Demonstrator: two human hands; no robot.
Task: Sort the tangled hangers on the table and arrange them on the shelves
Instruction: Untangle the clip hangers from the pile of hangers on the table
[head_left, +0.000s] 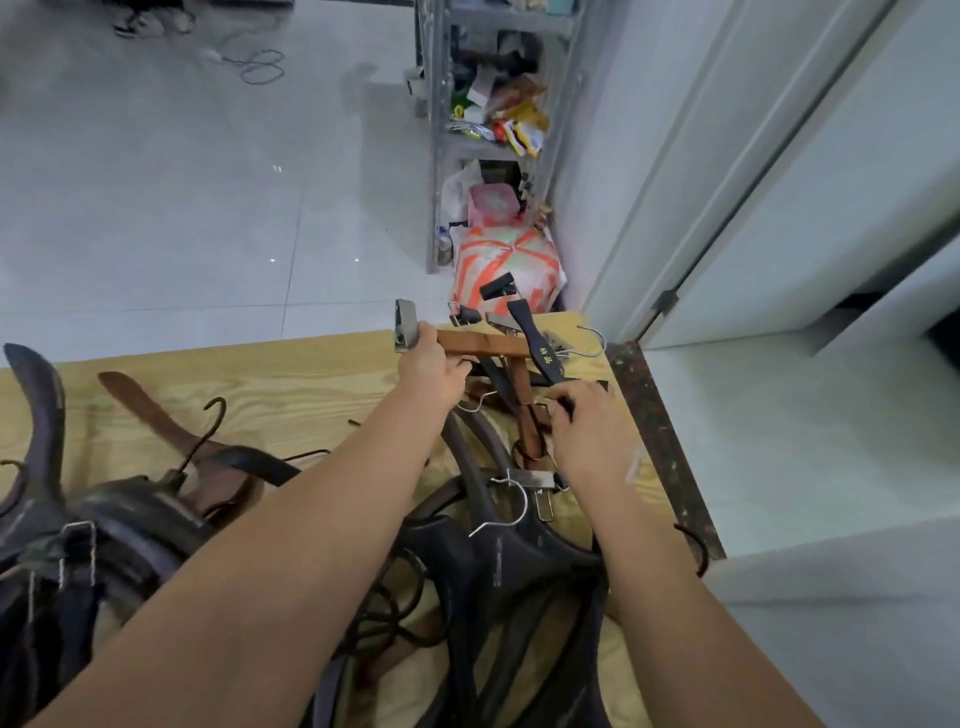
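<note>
A light wooden table (291, 379) carries a tangle of dark and brown hangers. My left hand (431, 371) grips a brown wooden clip hanger (488, 345) near its grey metal clip (406, 325), raised over the table's far edge. My right hand (587, 421) is closed on a black hanger (543, 351) with gold lettering, which crosses the brown one. More black hangers (498, 561) with silver hooks lie under my forearms. A heap of dark and brown hangers (130, 499) sits at the left. The metal shelves (441, 130) stand beyond the table.
The shelves hold packets and boxes (514, 114). An orange and white bag (509, 265) sits on the floor between table and shelves. A white door frame and wall (727, 182) close the right side. Grey tiled floor (182, 208) stretches left, with a cable (262, 67) on it.
</note>
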